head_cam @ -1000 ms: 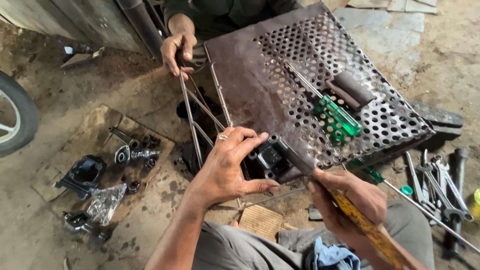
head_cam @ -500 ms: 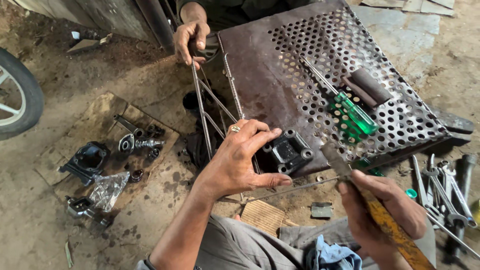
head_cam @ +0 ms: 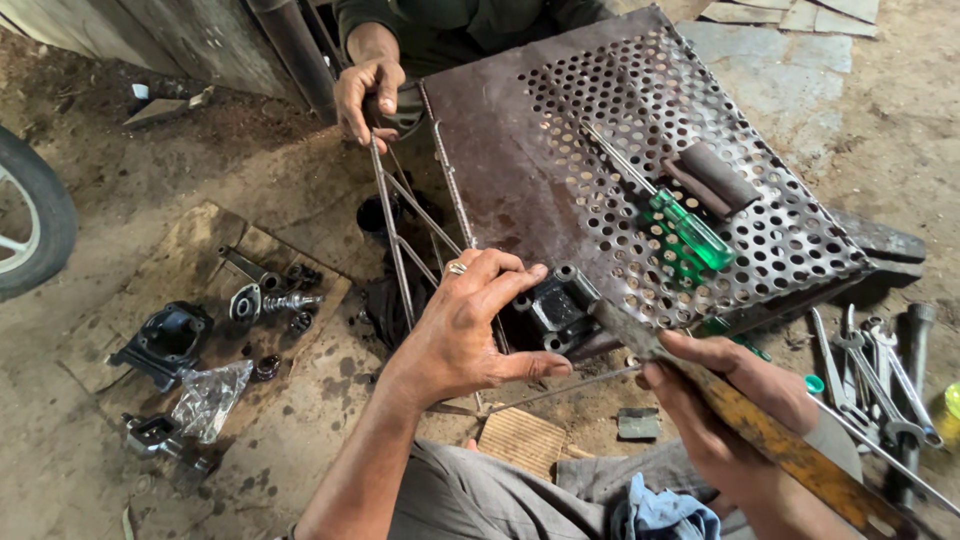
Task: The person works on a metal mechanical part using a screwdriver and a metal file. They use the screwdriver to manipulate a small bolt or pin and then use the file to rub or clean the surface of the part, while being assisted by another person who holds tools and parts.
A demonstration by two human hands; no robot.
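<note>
Scraping step: black metal part (head_cam: 556, 308) is steadied by the left hand (head_cam: 470, 325) while a long file (head_cam: 745, 420), gripped by the right hand (head_cam: 715, 415), is pressed against it; firm bracing is judged necessary.

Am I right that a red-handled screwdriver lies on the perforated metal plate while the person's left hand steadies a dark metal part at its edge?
Not quite: the head view shows the screwdriver has a green handle. It lies on the perforated metal plate, and the left hand steadies the dark metal part.
</note>
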